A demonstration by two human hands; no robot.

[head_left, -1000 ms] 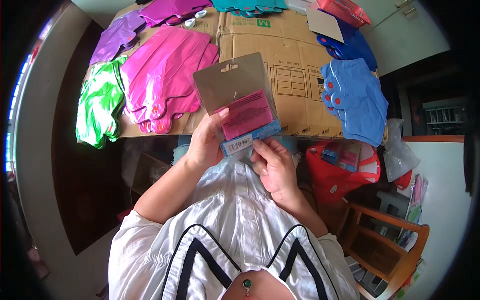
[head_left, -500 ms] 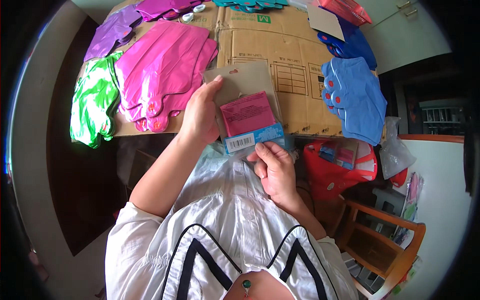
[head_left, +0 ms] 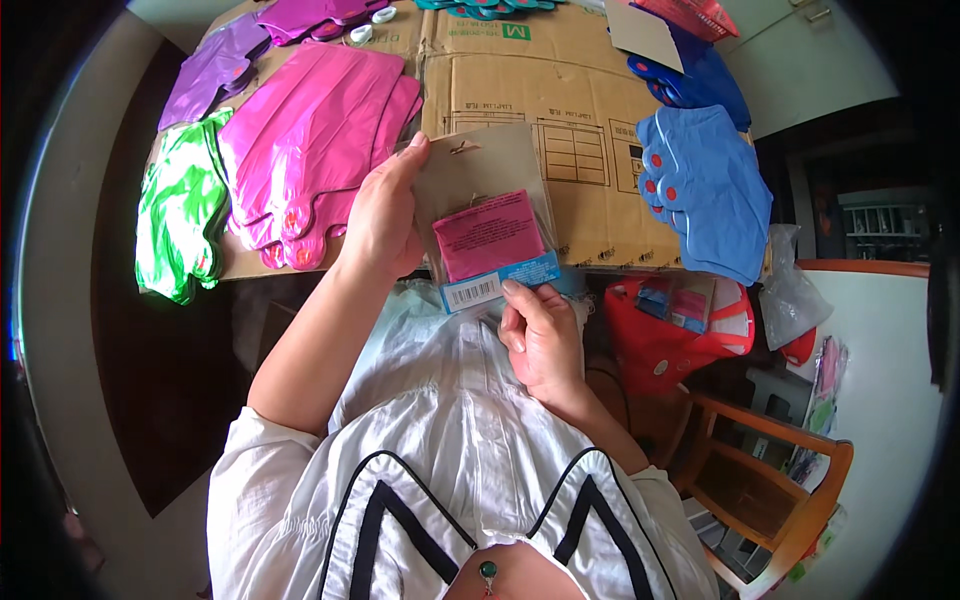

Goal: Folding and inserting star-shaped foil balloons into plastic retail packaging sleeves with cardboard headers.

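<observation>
In front of my chest I hold a flat clear packet (head_left: 482, 165) with a grey backing, a folded magenta piece (head_left: 490, 235) and a blue barcode strip (head_left: 525, 272) along its bottom. My left hand (head_left: 385, 215) is closed on the packet's left side, its thumb near the upper left corner. The lower edge is pinched by my right hand (head_left: 542, 340), thumb on the blue strip and fingers curled beneath. Beyond my left hand lies a stack of shiny pink foil pieces (head_left: 310, 130), with rounded, red-dotted tabs toward me.
Green foil pieces (head_left: 180, 210) and purple ones (head_left: 212, 70) lie at left on the cardboard-covered table (head_left: 480, 80). Light blue pieces (head_left: 710, 190) and a beige card (head_left: 642, 38) are at right. Below hangs a red bag (head_left: 640, 345) with packets inside, near a wooden chair (head_left: 770, 430).
The packet and both hands appear slightly further left, as does the table scene. Both hands keep their hold on the packet.
</observation>
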